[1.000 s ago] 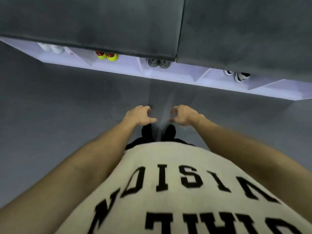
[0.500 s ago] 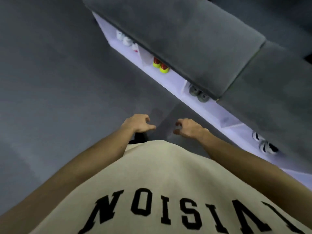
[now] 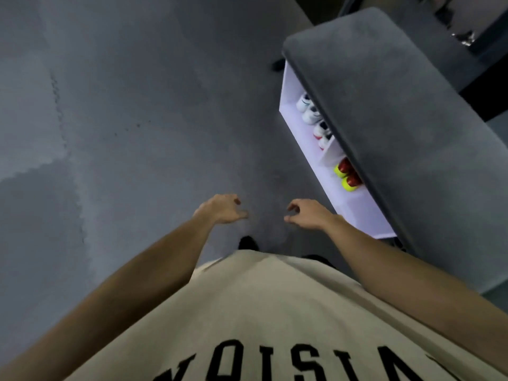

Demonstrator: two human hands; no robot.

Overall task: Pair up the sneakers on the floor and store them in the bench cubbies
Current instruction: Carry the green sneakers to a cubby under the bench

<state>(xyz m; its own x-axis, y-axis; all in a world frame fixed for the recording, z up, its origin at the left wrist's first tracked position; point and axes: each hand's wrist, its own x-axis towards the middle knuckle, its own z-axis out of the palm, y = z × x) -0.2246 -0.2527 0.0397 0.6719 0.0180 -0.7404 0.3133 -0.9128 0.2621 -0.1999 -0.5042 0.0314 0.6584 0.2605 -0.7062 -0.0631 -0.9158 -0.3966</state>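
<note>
The bench with a grey cushioned top and white cubbies stands at my right, seen from above at an angle. Its end cubby holds white sneakers and a white pair with red trim. The neighbouring cubby holds a red and yellow pair. My left hand and my right hand hang in front of my body over the floor, fingers loosely curled and apart, holding nothing. No sneaker lies on the floor that I can see.
Grey floor spreads to the left and ahead. My beige shirt fills the bottom of the view, with a dark shoe tip below my hands. Dark furniture stands beyond the bench at top right.
The view has swung left, so the bench moved from straight ahead to my right side. Both hands stayed empty in front of me and spread slightly apart.
</note>
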